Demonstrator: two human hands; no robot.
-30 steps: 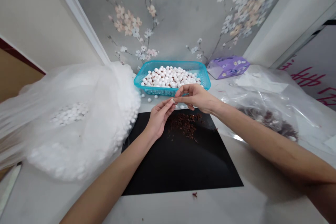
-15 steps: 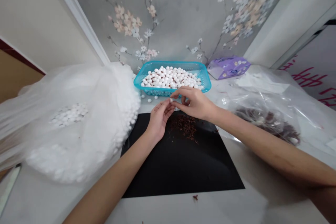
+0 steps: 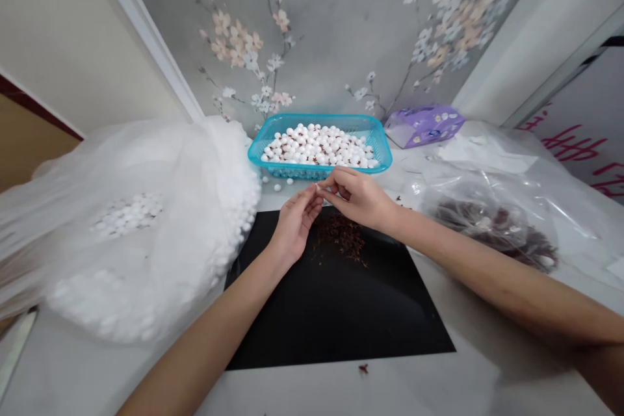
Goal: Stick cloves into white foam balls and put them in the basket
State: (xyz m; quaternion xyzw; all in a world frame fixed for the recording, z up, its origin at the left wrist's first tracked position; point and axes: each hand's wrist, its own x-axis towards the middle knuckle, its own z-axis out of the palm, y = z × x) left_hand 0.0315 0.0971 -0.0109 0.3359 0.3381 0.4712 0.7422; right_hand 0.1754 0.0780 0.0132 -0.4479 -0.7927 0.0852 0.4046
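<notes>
My left hand (image 3: 293, 224) and my right hand (image 3: 358, 196) meet fingertip to fingertip above the far edge of a black mat (image 3: 336, 312). Both are pinched on one small white ball (image 3: 317, 186) held between them. Under the hands lies a small heap of dark red-brown bits (image 3: 346, 238) on the mat. Just behind the hands stands a turquoise basket (image 3: 377, 143) filled with several white balls mixed with brown bits.
A large clear plastic bag of white balls (image 3: 141, 234) bulges at the left. At the right lies a clear bag with dark brown material (image 3: 492, 224). A purple tissue pack (image 3: 422, 125) sits behind it. A few loose white balls (image 3: 277, 186) lie before the basket.
The right hand has sunk a little and shifted slightly left, staying pinched with the left hand on the white ball. The left hand has hardly moved.
</notes>
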